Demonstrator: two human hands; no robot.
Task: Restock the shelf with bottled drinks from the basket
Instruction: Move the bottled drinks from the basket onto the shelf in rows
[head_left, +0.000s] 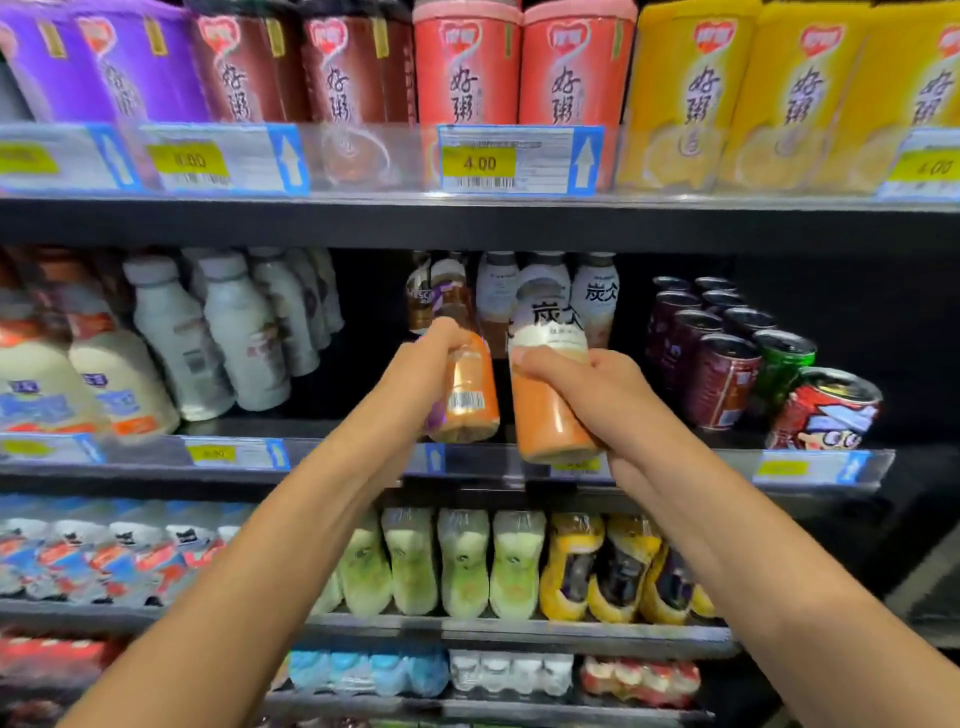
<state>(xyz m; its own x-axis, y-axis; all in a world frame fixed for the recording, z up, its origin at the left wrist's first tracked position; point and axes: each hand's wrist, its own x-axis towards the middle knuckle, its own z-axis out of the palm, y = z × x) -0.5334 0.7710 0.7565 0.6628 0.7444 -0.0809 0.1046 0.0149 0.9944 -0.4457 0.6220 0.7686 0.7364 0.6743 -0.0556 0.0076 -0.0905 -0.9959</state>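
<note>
Both arms are raised and reaching forward, bare forearms converging. The left hand (431, 358) grips the left bottle (467, 400) near its top, fingers curled over it, the body hanging tilted below the grip. The right hand (592, 384) wraps the right bottle (550, 415) mid-body, thumb across the near face, the top above the grip. The hands sit close side by side.

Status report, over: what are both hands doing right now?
Left-hand grip holds orange-label bottle. Right-hand grip holds white-label bottle. Both at middle shelf edge. Nothing blocking seen.
</note>
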